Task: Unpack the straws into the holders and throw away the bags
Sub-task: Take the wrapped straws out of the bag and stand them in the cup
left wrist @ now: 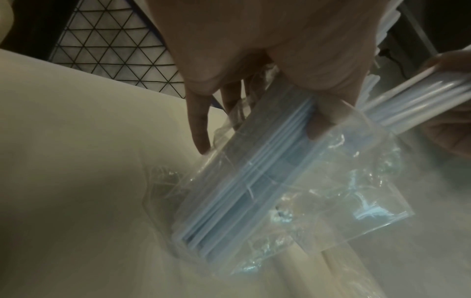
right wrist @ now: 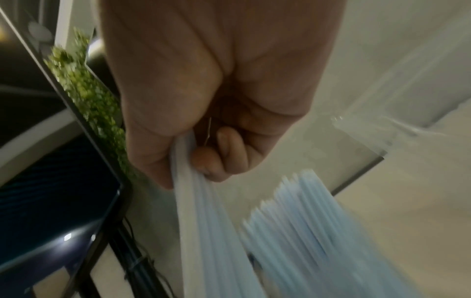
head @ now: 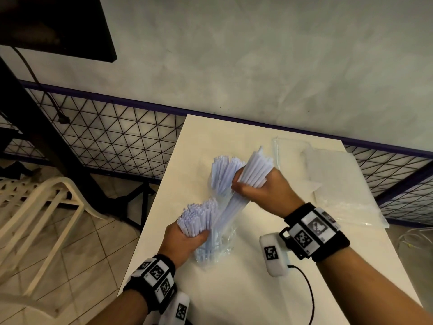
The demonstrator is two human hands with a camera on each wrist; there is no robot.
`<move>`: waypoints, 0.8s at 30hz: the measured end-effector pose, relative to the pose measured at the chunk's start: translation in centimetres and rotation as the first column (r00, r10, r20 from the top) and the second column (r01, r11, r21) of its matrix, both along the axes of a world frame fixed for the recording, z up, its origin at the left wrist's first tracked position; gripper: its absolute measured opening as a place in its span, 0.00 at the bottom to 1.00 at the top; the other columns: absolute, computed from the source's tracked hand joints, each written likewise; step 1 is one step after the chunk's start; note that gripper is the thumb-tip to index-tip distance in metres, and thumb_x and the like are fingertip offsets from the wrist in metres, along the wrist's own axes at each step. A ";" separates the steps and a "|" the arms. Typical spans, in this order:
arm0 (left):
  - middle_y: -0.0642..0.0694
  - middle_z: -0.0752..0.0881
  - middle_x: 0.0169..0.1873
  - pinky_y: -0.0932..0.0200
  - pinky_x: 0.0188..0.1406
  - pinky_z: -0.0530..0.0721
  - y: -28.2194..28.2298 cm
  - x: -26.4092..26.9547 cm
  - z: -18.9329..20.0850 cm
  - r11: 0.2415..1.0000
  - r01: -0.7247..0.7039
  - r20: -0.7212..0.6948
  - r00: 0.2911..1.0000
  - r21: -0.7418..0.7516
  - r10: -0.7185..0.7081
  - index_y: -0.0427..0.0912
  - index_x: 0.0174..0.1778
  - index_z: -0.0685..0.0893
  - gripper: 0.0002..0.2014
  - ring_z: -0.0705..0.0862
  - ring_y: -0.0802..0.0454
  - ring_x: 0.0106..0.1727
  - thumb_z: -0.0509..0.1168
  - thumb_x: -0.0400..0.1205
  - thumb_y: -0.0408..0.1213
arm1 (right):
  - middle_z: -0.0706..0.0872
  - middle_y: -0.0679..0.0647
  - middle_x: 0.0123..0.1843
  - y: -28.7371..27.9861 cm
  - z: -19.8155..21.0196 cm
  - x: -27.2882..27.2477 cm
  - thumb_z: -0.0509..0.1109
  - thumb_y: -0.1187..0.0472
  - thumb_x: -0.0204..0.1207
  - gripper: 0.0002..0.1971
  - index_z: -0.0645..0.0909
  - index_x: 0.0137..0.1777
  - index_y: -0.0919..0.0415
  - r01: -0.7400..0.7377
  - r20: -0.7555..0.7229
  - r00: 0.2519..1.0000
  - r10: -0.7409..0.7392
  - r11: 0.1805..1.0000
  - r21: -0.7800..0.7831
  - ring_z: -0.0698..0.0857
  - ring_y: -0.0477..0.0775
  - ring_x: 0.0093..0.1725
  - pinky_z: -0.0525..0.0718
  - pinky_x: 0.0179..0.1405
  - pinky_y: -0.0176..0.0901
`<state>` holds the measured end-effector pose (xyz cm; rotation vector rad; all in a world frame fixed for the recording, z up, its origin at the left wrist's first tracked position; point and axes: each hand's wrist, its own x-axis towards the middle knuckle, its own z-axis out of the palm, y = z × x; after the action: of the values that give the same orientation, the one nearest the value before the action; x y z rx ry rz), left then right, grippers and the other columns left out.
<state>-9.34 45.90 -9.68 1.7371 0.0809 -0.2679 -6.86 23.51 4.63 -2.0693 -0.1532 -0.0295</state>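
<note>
On the white table a clear plastic bag holds pale blue-white straws. My left hand grips the bag and a bundle of straws that fans out above the fist. My right hand grips a second bundle of straws, slanted up and to the right, with its lower ends still in the bag. A third bunch stands between the hands. The left wrist view shows my left hand on the crinkled bag. In the right wrist view my right hand clamps straws.
Clear plastic bags lie on the table's back right. A black wire mesh fence runs behind the table below a grey wall. A white plastic chair stands at the left on tiled floor. A black cable crosses the near table.
</note>
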 end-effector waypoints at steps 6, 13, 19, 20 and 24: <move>0.52 0.92 0.44 0.59 0.50 0.87 0.0 0.1 -0.2 1.000 -0.015 -0.024 1.000 -0.006 0.015 0.46 0.51 0.88 0.25 0.90 0.58 0.47 0.80 0.59 0.48 | 0.90 0.59 0.41 -2.1 5.1 1.7 0.76 0.69 0.76 0.03 0.86 0.42 0.62 0.085 0.050 0.995 -0.090 0.991 0.099 0.87 0.52 0.38 0.85 0.32 0.43; 0.52 0.92 0.43 0.65 0.45 0.85 0.0 0.1 -0.2 1.000 -0.030 -0.034 0.999 0.005 0.030 0.45 0.50 0.89 0.20 0.90 0.58 0.46 0.81 0.63 0.41 | 0.92 0.56 0.42 -2.8 5.0 4.3 0.74 0.68 0.78 0.03 0.85 0.43 0.61 0.188 -0.025 0.982 -0.187 0.975 0.121 0.89 0.55 0.43 0.87 0.40 0.49; 0.54 0.91 0.43 0.71 0.42 0.83 -0.1 0.0 -0.1 0.999 -0.040 -0.033 0.999 0.024 0.041 0.48 0.50 0.87 0.17 0.89 0.60 0.46 0.82 0.67 0.35 | 0.91 0.60 0.43 -3.2 5.2 6.3 0.74 0.69 0.77 0.02 0.85 0.44 0.63 0.189 0.023 0.981 -0.193 0.975 0.114 0.88 0.52 0.42 0.87 0.38 0.49; 0.54 0.90 0.43 0.72 0.42 0.83 -0.1 0.0 0.0 0.999 -0.041 -0.032 0.999 0.026 0.042 0.49 0.49 0.87 0.17 0.89 0.61 0.46 0.82 0.67 0.35 | 0.91 0.61 0.44 -3.2 5.0 6.5 0.74 0.68 0.76 0.01 0.85 0.45 0.64 0.182 0.034 0.982 -0.186 0.979 0.095 0.88 0.52 0.42 0.88 0.40 0.52; 0.55 0.90 0.43 0.74 0.40 0.83 -0.2 0.0 0.2 0.999 -0.044 -0.035 0.998 0.020 0.045 0.51 0.48 0.86 0.17 0.88 0.65 0.44 0.82 0.67 0.34 | 0.90 0.62 0.45 -3.3 4.1 7.2 0.76 0.67 0.76 0.02 0.86 0.45 0.65 0.162 0.077 0.983 -0.165 0.986 0.047 0.87 0.52 0.41 0.87 0.39 0.52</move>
<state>-9.34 45.72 -9.44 1.7477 0.1483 -0.2657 0.31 20.25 8.71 -2.0369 -0.0313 -0.2160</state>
